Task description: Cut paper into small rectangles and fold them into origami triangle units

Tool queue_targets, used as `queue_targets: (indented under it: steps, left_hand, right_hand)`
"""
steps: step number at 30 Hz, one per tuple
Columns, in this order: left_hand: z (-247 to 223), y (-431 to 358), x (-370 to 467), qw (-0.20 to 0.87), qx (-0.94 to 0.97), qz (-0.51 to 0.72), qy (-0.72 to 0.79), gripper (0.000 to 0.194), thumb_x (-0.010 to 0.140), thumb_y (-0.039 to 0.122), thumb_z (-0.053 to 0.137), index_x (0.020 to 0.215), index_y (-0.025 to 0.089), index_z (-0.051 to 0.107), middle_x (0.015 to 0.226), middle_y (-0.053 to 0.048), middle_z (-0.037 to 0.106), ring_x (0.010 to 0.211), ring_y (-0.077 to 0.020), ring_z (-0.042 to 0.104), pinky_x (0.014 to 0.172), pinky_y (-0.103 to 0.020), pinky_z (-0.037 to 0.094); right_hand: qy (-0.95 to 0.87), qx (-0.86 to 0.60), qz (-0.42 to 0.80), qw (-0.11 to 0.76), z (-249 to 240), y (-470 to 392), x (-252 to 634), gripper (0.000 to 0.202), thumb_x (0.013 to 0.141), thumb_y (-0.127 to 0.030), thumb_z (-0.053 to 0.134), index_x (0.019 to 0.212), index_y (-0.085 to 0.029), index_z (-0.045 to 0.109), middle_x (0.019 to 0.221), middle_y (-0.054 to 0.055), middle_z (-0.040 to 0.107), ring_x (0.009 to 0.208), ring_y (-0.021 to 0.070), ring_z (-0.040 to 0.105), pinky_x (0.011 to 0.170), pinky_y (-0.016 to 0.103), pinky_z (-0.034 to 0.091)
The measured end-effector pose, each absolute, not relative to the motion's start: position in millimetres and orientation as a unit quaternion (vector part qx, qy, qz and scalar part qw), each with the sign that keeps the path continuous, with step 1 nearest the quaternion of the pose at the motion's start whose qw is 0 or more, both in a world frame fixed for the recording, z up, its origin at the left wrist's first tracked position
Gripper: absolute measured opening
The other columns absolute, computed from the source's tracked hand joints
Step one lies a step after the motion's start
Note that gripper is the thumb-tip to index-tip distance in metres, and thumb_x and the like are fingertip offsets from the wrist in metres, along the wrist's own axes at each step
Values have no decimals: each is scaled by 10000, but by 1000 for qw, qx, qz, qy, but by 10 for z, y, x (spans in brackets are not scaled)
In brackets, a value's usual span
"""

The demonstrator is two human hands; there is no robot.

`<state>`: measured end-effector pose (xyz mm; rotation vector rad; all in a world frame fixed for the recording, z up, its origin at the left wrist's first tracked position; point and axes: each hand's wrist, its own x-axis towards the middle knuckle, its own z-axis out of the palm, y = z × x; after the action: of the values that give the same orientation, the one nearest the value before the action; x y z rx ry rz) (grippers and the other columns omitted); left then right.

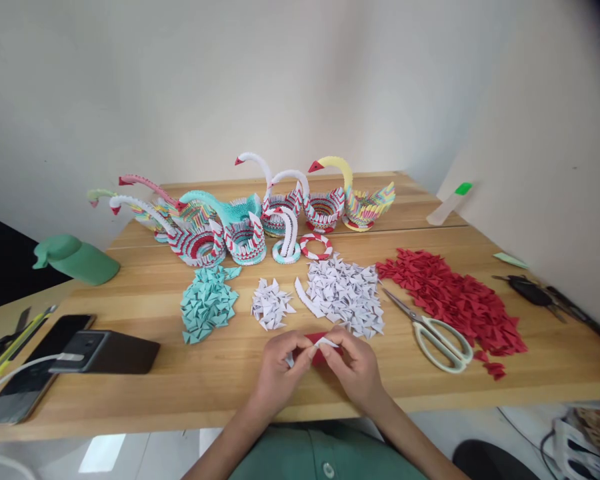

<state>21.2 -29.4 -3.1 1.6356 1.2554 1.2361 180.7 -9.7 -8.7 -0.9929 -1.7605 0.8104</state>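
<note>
Near the table's front edge, my left hand (279, 365) and my right hand (356, 368) pinch a small folded white paper piece (325, 343) between them. A piece of red paper (319, 359) shows behind the fingertips; whether it is held or lying on the table, I cannot tell. Another bit of white paper (290, 360) peeks out by my left palm. Just beyond my hands lie a large pile of white folded paper pieces (345, 290) and a smaller white pile (271, 305). A curved white paper strip (307, 297) rests at the large pile's left side.
Teal pieces (209, 303) lie left, red pieces (455, 297) right, beside scissors (440, 341). Several paper swans (197, 243) and a red-white ring (316, 247) stand behind. A green bottle (77, 259), black power bank (113, 353), phone (33, 373), green-capped bottle (449, 205) and keys (530, 290) flank them.
</note>
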Motion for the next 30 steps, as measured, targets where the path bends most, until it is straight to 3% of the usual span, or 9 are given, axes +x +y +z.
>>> queue_targets:
  steps: [8,30]
  left_hand:
    - [-46,-326,210,368,621,484,494,150,840,193,601,699,148,629,614,-2,600,556,-108,501,554,-204,365]
    - [-66,-365,230,313,674,442,502,187,812,167,575,626,167,573,573,7,569,558,-120,508,569,-222,352]
  right_hand:
    - [-731,-392,305,468,-72,-115,1791,169,895,-195,543,733,-200,591,629,-24,600,554,116,550,556,213,421]
    - [-762,-403,255,439,-97,-107,1799,294,916,-269,509,631,-198,521,549,-19,536,495,125,516,494,232,401]
